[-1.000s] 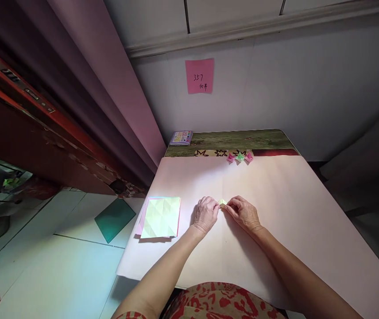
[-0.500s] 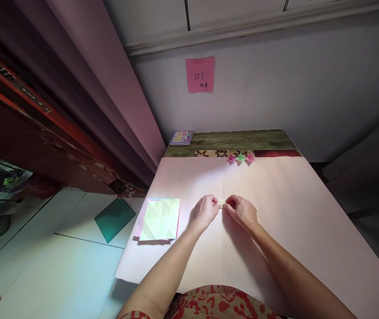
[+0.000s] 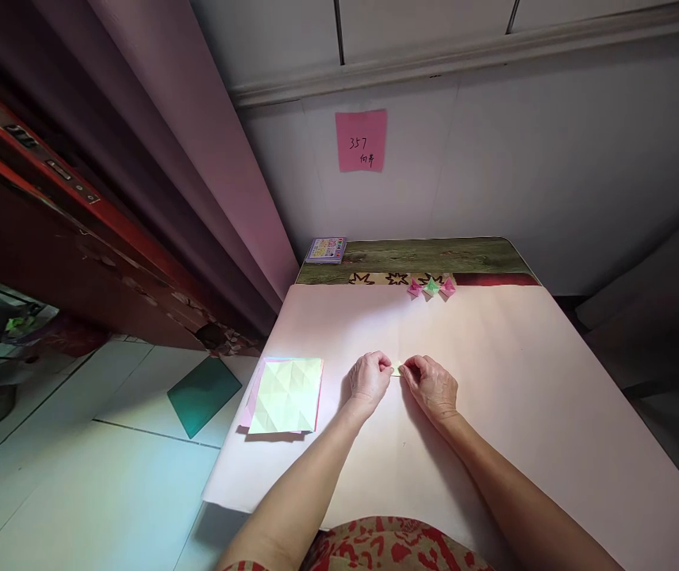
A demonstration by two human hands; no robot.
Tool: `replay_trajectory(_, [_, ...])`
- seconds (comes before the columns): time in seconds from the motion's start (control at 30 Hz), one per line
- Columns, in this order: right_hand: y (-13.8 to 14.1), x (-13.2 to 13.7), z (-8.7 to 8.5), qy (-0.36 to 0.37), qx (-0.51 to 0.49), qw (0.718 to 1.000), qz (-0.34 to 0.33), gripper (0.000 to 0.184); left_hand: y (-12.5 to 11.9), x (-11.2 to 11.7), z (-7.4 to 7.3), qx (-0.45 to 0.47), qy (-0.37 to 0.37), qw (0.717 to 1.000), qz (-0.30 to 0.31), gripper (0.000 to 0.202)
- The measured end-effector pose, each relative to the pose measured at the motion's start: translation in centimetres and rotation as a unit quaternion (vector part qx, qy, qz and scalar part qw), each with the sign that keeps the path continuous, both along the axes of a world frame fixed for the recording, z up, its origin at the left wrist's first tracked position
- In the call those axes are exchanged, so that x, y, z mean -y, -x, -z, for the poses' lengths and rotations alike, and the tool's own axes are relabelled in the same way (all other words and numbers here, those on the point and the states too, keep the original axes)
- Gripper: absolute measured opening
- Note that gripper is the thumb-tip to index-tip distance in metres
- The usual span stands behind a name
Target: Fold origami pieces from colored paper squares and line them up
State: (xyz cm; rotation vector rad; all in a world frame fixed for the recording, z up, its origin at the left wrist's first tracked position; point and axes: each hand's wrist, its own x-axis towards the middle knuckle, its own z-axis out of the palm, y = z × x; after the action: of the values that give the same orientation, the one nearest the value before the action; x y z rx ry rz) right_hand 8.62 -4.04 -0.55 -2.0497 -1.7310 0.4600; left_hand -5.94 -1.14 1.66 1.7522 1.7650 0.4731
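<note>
Table (image 3: pixel 542 381) fills centre and lower right of frame, with the wall behind it. Folded piece (image 3: pixel 397 369) lies mid-frame on the table. Left hand (image 3: pixel 369 377) is just left of it and right hand (image 3: pixel 435 386) just right, both touching it. Paper stack (image 3: pixel 285 394) sits left of the hands, near the table's left edge. Three folded figures (image 3: pixel 431 287) stand in a row at the far side, above the hands. Pad (image 3: pixel 326 250) rests at the far left corner. Note (image 3: pixel 361 140) is on the wall above the pad. Loose sheet (image 3: pixel 204 394) lies on the floor, left of the stack.
</note>
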Motion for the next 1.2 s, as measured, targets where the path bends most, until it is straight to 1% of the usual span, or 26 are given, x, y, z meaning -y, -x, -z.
replay_trajectory(0.07, [0.1,0.2,0.2,-0.01,0.012,1.0,-0.006,0.027,0.0,0.1,0.3,-0.001,-0.025,1.0,0.002,0.011])
replay_trajectory(0.13, [0.1,0.0,-0.1,0.002,0.012,1.0,-0.003,0.026,0.0,0.1,0.5,0.0,-0.037,0.999,0.009,0.013])
replay_trajectory(0.2, [-0.1,-0.4,-0.8,0.04,0.0,0.999,0.005,0.022,0.0,0.1,0.6,0.001,-0.039,0.999,0.016,0.014])
replay_trajectory(0.3, [-0.3,-1.5,-2.3,0.122,-0.031,0.992,0.009,0.016,0.0,0.1,0.7,-0.002,-0.04,0.999,0.013,0.014])
replay_trajectory(0.37, [-0.3,-2.2,-3.1,0.153,-0.03,0.988,-0.003,0.019,0.0,0.3,0.8,-0.005,-0.047,0.999,0.01,0.013])
replay_trajectory(0.43, [0.0,-2.6,-3.6,0.164,-0.009,0.986,-0.015,0.021,0.1,0.5,1.0,-0.006,-0.062,0.998,0.01,0.013])
replay_trajectory(0.5, [0.5,-2.8,-3.8,0.169,0.014,0.985,-0.024,0.016,0.2,0.8,1.4,-0.004,-0.081,0.997,0.013,0.014])
replay_trajectory(0.6, [1.2,-2.7,-4.0,0.161,0.033,0.986,-0.032,0.011,0.4,1.1,2.0,0.005,-0.098,0.995,0.01,0.014])
replay_trajectory(0.7, [1.5,-2.5,-3.9,0.152,0.03,0.987,-0.029,0.01,0.6,1.3,2.2,0.016,-0.106,0.994,0.007,0.014])
replay_trajectory(0.73, [1.4,-2.4,-3.8,0.153,0.016,0.988,-0.026,0.011,0.6,1.3,2.2,0.021,-0.106,0.994,0.009,0.014])
replay_trajectory(0.83, [0.9,-2.2,-3.2,0.154,-0.06,0.986,-0.002,0.023,0.9,1.2,2.0,0.055,-0.086,0.994,0.024,0.011])
replay_trajectory(0.87, [0.7,-2.2,-3.0,0.155,-0.108,0.982,0.007,0.025,1.0,1.2,1.9,0.077,-0.076,0.994,0.023,0.01])
replay_trajectory(0.93, [0.3,-1.9,-2.7,0.156,-0.227,0.961,0.013,0.023,1.4,1.2,1.6,0.145,-0.048,0.988,-0.003,0.011])
replay_trajectory(0.97, [0.1,-1.8,-2.7,0.155,-0.281,0.947,0.009,0.022,1.5,1.3,1.4,0.196,-0.028,0.98,-0.023,0.017])
replay_trajectory(1.0, [-0.1,-1.7,-2.8,0.154,-0.333,0.93,0.0,0.023,1.6,1.4,1.1,0.258,-0.002,0.965,-0.045,0.025])
replay_trajectory(1.03, [-0.4,-1.6,-3.0,0.153,-0.381,0.912,-0.013,0.025,1.7,1.6,0.8,0.324,0.031,0.943,-0.065,0.031])
replay_trajectory(1.1, [-0.8,-1.4,-3.8,0.153,-0.464,0.871,-0.045,0.032,1.7,2.2,-0.3,0.452,0.106,0.882,-0.084,0.039])
replay_trajectory(1.13, [-1.0,-1.3,-4.3,0.154,-0.507,0.846,-0.06,0.035,1.5,2.5,-1.0,0.495,0.141,0.853,-0.086,0.04])
replay_trajectory(1.17, [-1.1,-1.3,-4.9,0.153,-0.538,0.826,-0.071,0.037,1.4,2.8,-1.7,0.53,0.166,0.827,-0.086,0.041])
replay_trajectory(1.2, [-1.2,-1.1,-5.6,0.152,-0.557,0.813,-0.077,0.038,1.2,3.1,-2.5,0.56,0.167,0.807,-0.09,0.041])
